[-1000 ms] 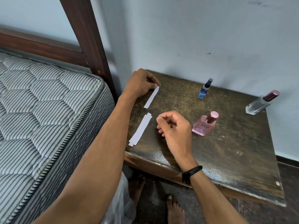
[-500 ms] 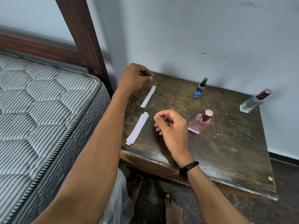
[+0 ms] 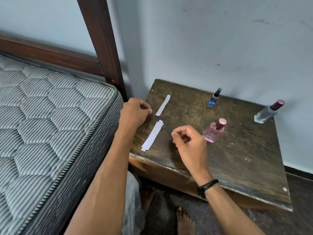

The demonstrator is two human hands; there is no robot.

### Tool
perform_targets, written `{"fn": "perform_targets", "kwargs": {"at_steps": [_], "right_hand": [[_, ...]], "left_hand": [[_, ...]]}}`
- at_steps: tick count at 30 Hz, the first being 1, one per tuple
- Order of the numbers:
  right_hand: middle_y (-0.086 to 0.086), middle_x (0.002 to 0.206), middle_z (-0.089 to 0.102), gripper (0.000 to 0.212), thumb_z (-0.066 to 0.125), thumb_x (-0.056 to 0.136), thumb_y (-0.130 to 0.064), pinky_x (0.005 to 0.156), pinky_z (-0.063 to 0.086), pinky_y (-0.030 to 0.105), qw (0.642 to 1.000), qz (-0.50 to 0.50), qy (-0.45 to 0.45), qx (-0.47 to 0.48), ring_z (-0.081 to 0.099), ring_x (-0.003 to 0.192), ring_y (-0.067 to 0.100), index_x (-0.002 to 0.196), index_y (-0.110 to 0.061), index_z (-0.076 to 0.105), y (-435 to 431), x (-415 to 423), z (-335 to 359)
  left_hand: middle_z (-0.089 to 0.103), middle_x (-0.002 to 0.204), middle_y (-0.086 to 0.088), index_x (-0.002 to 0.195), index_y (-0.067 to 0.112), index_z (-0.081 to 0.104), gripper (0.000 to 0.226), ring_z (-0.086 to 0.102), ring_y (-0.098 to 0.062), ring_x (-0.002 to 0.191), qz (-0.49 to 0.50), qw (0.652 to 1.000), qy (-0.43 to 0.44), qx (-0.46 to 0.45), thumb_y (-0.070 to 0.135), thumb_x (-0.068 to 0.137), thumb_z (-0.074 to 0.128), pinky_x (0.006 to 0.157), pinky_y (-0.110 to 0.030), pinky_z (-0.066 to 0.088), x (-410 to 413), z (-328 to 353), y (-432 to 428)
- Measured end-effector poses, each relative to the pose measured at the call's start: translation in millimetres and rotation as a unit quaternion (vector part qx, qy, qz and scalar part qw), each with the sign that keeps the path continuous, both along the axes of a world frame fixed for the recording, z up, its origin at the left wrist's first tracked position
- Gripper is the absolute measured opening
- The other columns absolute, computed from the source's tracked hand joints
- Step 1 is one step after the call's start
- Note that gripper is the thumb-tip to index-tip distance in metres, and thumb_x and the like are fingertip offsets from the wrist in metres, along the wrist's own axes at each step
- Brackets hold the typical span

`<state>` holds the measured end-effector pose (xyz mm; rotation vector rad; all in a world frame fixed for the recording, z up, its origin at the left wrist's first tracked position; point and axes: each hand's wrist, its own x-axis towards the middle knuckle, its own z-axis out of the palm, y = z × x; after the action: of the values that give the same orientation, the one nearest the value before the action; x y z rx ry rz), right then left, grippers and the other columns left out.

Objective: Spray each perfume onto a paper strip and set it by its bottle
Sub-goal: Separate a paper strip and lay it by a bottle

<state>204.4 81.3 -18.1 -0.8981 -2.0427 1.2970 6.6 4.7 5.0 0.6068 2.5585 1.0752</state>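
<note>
Paper strip point(image 3: 163, 105) lies just right of the curled, empty left hand point(image 3: 134, 112).

The paper strips point(image 3: 152, 135) are white on the table point(image 3: 237, 167), which is dark brown with yellowish mottled patches. The pink bottle point(image 3: 213, 133) and the clear grey bottle point(image 3: 265, 114) have maroon caps (the blue bottle point(image 3: 212, 100) has a black one). The mattress point(image 3: 50, 116) shows grey and white stripes, the wristband point(image 3: 207, 185) is black.

Lone strip point(image 3: 163, 105), stacked strips point(image 3: 152, 135) (flat), pink bottle point(image 3: 213, 132), blue bottle point(image 3: 213, 99), clear bottle point(image 3: 266, 113)
</note>
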Motion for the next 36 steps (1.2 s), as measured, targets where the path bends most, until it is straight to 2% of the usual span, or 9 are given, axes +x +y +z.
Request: {"fn": "perform_targets", "kwargs": {"at_steps": [4,7,9,15,20,23,25,33,36], "right_hand": [[-0.014,0.075,0.071,0.011,0.073,0.090,-0.022,0.069,0.053,0.030,0.993,-0.004,-0.117,0.000,0.066,0.070,0.006,0.084,-0.031,0.069,7.7,18.7,20.5],[-0.016,0.081,0.072,0.012,0.077,0.087,-0.043,0.066,0.046,0.026,0.945,0.110,-0.307,0.007,0.064,0.070,0.000,0.086,-0.035,0.068,26.8,34.8,40.0],[-0.013,0.079,0.072,0.019,0.079,0.083,-0.049,0.066,0.047,0.028,0.914,0.152,-0.376,0.000,0.065,0.071,0.003,0.081,-0.032,0.070,38.8,43.1,48.8],[-0.011,0.072,0.074,0.033,0.088,0.071,-0.054,0.084,0.057,0.041,0.867,0.075,-0.493,-0.004,0.071,0.076,0.013,0.075,-0.027,0.071,73.0,63.4,55.6],[-0.008,0.089,0.070,0.040,0.089,0.071,-0.053,0.082,0.053,0.041,0.903,-0.033,-0.428,0.003,0.067,0.084,0.016,0.094,-0.031,0.064,91.8,76.4,52.5],[-0.011,0.102,0.067,0.053,0.091,0.072,-0.042,0.081,0.051,0.040,0.944,-0.030,-0.328,-0.029,0.066,0.089,0.012,0.113,-0.036,0.059,89.2,72.8,50.0],[-0.011,0.107,0.068,0.057,0.092,0.072,-0.038,0.081,0.053,0.039,0.957,-0.024,-0.285,-0.036,0.068,0.091,0.011,0.119,-0.034,0.059,86.2,68.9,46.3],[-0.004,0.105,0.073,0.034,0.082,0.085,-0.037,0.078,0.045,0.034,0.970,-0.029,-0.240,0.003,0.067,0.094,0.012,0.115,-0.026,0.071,77.8,58.6,36.3],[-0.005,0.106,0.073,0.024,0.083,0.085,-0.035,0.081,0.044,0.034,0.973,-0.031,-0.230,0.011,0.066,0.097,0.014,0.106,-0.030,0.072,74.8,54.0,36.7]], "left_hand": [[0.071,0.075,0.008,0.077,0.029,0.076,0.009,0.069,-0.012,0.081,-0.025,0.999,-0.011,-0.025,0.024,0.085,0.077,0.074,-0.025,0.049,-1.8,8.9,18.4],[0.071,0.078,0.008,0.081,0.027,0.077,0.005,0.069,-0.010,0.079,-0.037,0.999,-0.011,-0.029,0.024,0.084,0.077,0.074,-0.025,0.050,-1.4,10.3,24.7],[0.073,0.082,0.005,0.082,0.025,0.078,0.004,0.069,-0.010,0.079,-0.044,0.998,-0.021,-0.040,0.023,0.084,0.077,0.071,-0.024,0.048,-1.1,9.2,24.3],[0.073,0.090,0.001,0.086,0.024,0.078,0.002,0.068,-0.013,0.084,-0.044,0.997,-0.037,-0.053,0.021,0.085,0.077,0.073,-0.026,0.048,-3.6,7.5,25.6],[0.073,0.090,0.001,0.085,0.024,0.078,0.004,0.067,-0.013,0.085,-0.040,0.997,-0.029,-0.060,0.020,0.084,0.077,0.069,-0.025,0.047,-0.4,5.7,27.6],[0.073,0.089,0.002,0.083,0.024,0.077,0.005,0.066,-0.011,0.081,-0.035,0.997,-0.025,-0.058,0.019,0.083,0.078,0.063,-0.022,0.043,1.1,4.9,28.4],[0.073,0.089,0.001,0.081,0.024,0.077,0.006,0.067,-0.013,0.083,-0.032,0.997,-0.025,-0.058,0.019,0.081,0.079,0.068,-0.025,0.046,1.8,4.2,29.2],[0.073,0.086,0.003,0.082,0.024,0.075,0.008,0.068,-0.013,0.083,-0.031,0.997,-0.022,-0.061,0.021,0.078,0.083,0.079,-0.031,0.056,1.9,4.5,30.9],[0.073,0.085,0.003,0.080,0.024,0.075,0.008,0.069,-0.013,0.082,-0.026,0.998,-0.027,-0.059,0.022,0.078,0.083,0.080,-0.033,0.058,-0.8,3.5,29.1]]}}
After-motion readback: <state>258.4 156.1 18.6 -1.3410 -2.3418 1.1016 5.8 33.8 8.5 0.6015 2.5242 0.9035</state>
